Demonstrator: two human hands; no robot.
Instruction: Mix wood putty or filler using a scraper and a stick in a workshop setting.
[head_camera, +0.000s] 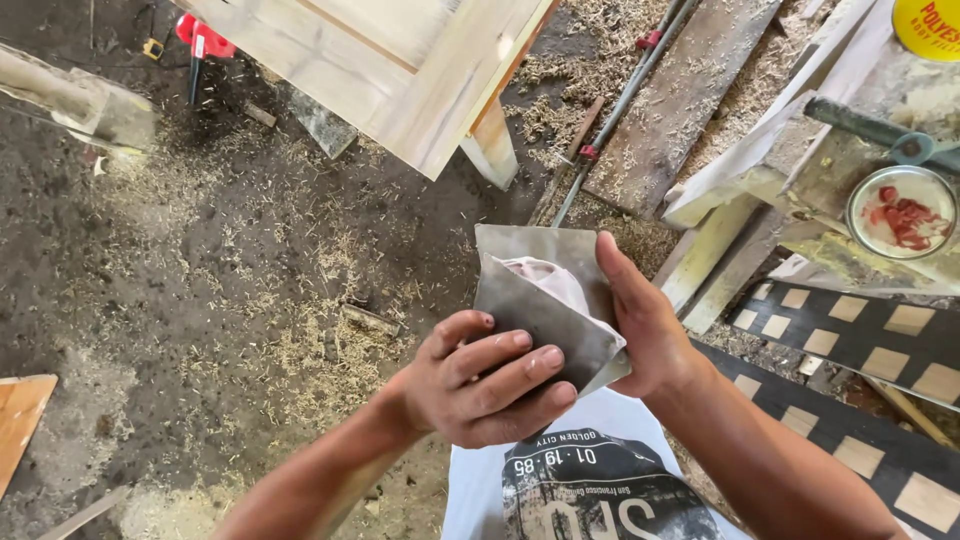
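Note:
Both my hands hold two thin grey metal scraper blades (545, 300) in front of my chest, with a smear of pale pink putty (555, 280) between them. My left hand (480, 375) grips the lower blade from below, fingers curled over its face. Along the blades' right edge my right hand (645, 325) clasps the upper one, thumb up along the side.
A pale wooden furniture piece (400, 70) stands upside down ahead on a dirt floor strewn with wood shavings (310, 330). At right, rough planks (690, 90), a round open tin with red paste (902, 212), a yellow can (928, 25), and a checkered board (850, 345).

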